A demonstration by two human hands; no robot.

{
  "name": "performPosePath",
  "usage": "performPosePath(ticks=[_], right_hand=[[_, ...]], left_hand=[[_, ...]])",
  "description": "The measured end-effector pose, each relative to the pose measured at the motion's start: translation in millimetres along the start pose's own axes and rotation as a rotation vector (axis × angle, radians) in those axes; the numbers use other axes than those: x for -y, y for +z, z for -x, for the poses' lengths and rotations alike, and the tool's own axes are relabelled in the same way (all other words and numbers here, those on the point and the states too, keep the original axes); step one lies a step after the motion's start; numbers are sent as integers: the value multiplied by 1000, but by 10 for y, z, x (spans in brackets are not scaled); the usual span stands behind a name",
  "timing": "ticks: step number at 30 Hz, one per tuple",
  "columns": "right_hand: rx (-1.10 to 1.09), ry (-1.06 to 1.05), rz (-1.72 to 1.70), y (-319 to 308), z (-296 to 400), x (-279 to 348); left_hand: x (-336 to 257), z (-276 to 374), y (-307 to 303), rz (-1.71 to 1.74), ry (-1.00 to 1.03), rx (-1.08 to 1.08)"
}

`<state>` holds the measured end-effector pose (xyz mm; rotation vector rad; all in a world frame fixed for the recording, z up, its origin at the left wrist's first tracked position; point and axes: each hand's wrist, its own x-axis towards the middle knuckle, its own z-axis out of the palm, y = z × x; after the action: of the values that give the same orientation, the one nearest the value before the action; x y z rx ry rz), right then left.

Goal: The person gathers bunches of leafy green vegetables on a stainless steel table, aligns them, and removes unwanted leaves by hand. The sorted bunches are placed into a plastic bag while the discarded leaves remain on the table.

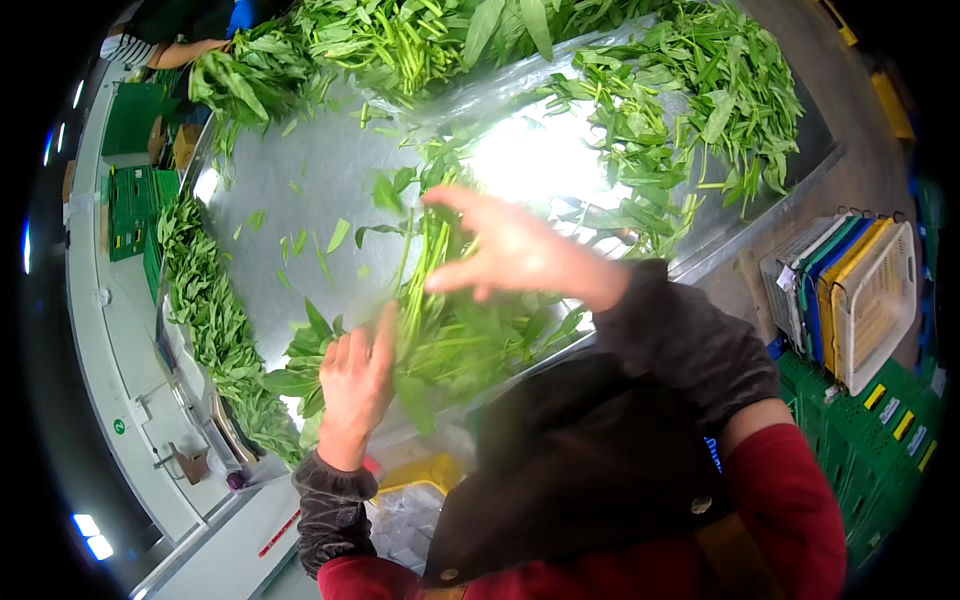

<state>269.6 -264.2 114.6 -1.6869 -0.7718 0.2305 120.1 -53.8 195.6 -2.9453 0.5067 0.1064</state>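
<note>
Leafy green vegetable stems [421,274] lie between my two hands over a metal table [292,195]. My right hand [502,247] is just to the right of the stems, thumb and fingers spread, blurred by motion. At the lower left of the stems is my left hand [360,371], its index finger extended and the others curled; whether it grips any stems cannot be told. More greens [465,349] lie beneath and beside the hands near the table's front edge. Loose leaves [337,235] are scattered on the metal.
Large heaps of greens [720,90] cover the table's far and right parts, beside clear plastic sheeting [525,64]. A row of greens [217,322] lines the left side. Another person's arm [184,54] reaches in at the upper left. Stacked baskets [874,300] and green crates [862,442] stand at right.
</note>
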Motion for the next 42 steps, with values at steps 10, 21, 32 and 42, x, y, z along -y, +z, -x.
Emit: performPosePath(ticks=[10,21,32,42], right_hand=[[279,462,-540,-193,-71,-522],[348,416,-468,-217,183,-690],[700,751,64,-235,-248,179],[315,652,-459,-163,-26,-349]], left_hand=[[159,29,72,350,62,-119],[169,175,116,541,-141,-28],[24,86,187,420,-281,-108],[89,176,246,698,-362,-125]])
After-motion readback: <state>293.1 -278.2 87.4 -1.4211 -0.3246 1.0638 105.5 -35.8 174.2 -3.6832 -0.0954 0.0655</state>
